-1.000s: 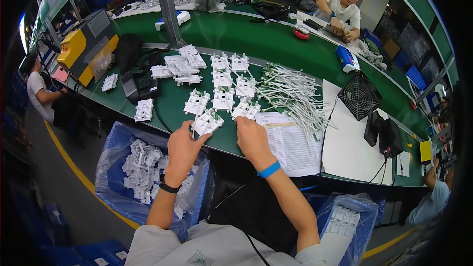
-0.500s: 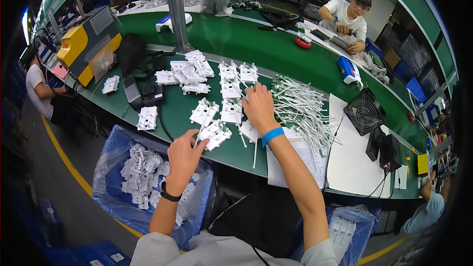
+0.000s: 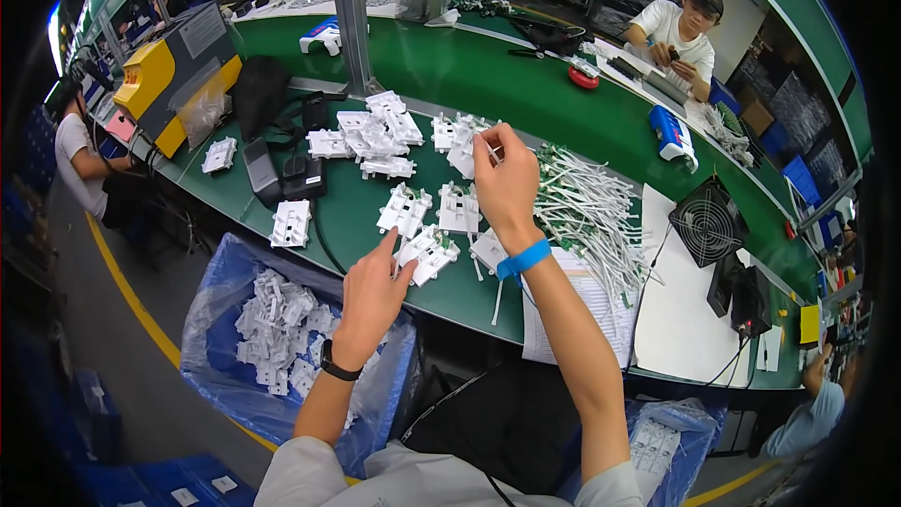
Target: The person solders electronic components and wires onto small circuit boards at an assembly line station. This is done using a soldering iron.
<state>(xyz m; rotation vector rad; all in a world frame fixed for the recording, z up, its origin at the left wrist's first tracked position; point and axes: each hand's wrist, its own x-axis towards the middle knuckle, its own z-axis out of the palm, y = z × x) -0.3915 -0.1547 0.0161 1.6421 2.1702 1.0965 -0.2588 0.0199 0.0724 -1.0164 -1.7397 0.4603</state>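
Observation:
My left hand (image 3: pixel 374 284) has its index finger and thumb stretched apart at the near-left edge of a white plastic housing (image 3: pixel 432 257) with a bit of green on it. That housing lies tilted on the green bench. Farther back, my right hand (image 3: pixel 508 178) has thumb and fingers pinched at the edge of another white housing (image 3: pixel 462 152), which sits askew. More housings lie between the hands, one (image 3: pixel 404 210) on the left and one (image 3: pixel 459 210) in the middle. Part of another housing (image 3: pixel 489 250) shows under my right wrist.
Right of my right hand spreads a heap of white cables (image 3: pixel 591 216) with green ends. A pile of housings (image 3: pixel 375 134) stands left of centre. Below the bench edge is a blue-lined bin (image 3: pixel 211 338) of white parts. A black fan (image 3: pixel 709 222) stands right; a metal post (image 3: pixel 351 19) rises behind.
My right hand has risen and turned over, with a housing now tilted at its fingertips. My left hand has loosened from the near housing, its index finger straightened. The whole view has shifted slightly.

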